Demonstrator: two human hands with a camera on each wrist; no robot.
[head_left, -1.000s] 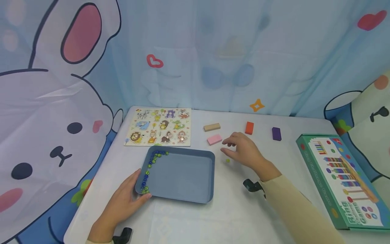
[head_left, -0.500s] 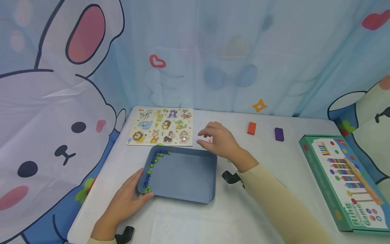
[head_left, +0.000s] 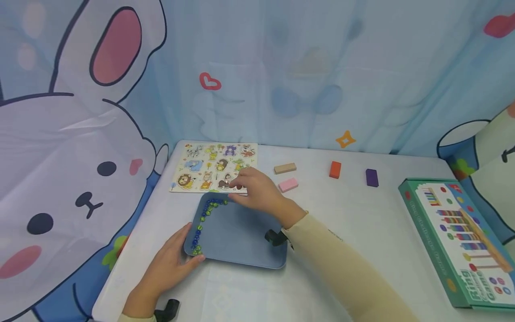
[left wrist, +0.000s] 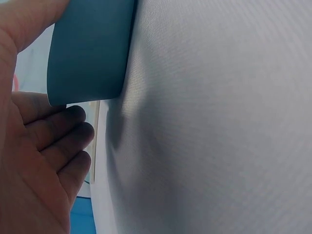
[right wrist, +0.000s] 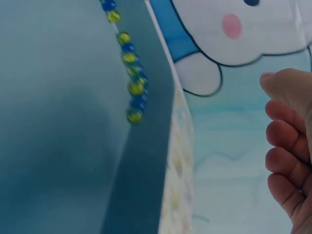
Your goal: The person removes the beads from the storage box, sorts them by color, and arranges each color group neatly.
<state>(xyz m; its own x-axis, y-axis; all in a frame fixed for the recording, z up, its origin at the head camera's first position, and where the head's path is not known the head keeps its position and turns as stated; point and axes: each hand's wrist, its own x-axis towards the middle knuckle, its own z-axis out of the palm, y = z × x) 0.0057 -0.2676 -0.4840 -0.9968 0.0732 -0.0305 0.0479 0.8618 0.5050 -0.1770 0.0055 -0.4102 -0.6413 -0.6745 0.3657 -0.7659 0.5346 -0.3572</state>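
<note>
My left hand (head_left: 166, 261) holds the near left corner of a blue-grey tray (head_left: 237, 243), thumb along the front rim and fingers at the left side. In the left wrist view the tray's outer wall (left wrist: 92, 53) stands between thumb and index finger. Blue and yellow-green marbles (head_left: 200, 228) line the tray's left side and far left corner. Over the tray's far rim is my right hand (head_left: 259, 192), its thumb and fingertips apart in the head view. The right wrist view shows its fingers (right wrist: 282, 134) loosely curled with nothing visible in them, to the side of the marbles (right wrist: 136, 87).
Behind the tray lies an animal puzzle board (head_left: 205, 167), partly covered by the right hand. Tan (head_left: 284, 168), pink (head_left: 288, 184), orange (head_left: 335, 170) and purple (head_left: 372, 178) blocks lie farther right. A green game box (head_left: 454, 241) stands at the right edge.
My right hand has moved left, from beside the pink block across to the tray's far rim. The tan and pink blocks show again. The left hand keeps its hold; the head view has shifted slightly.
</note>
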